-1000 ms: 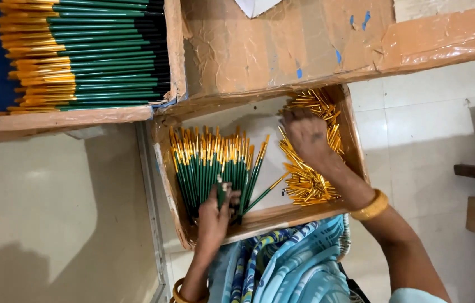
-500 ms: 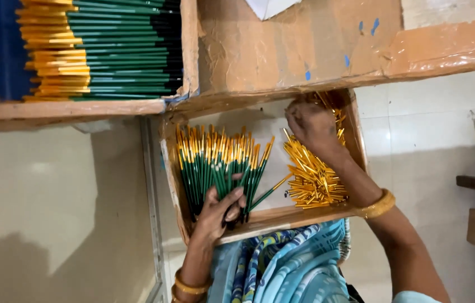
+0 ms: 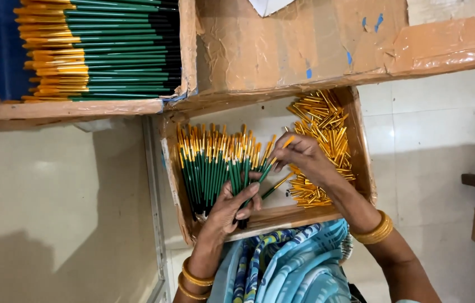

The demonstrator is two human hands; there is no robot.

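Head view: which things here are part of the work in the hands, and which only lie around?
In use:
left hand holding a green pen
right hand at that pen's yellow end
green pens in the box
yellow caps

Lying about:
tray of finished pens
cardboard flap
tiled floor

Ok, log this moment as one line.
left hand: holds green pens | right hand: fits yellow cap | cardboard tray: loose caps

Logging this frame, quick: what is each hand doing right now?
Left hand: closed on one green pen.
Right hand: fingertips pinch that pen's yellow cap.
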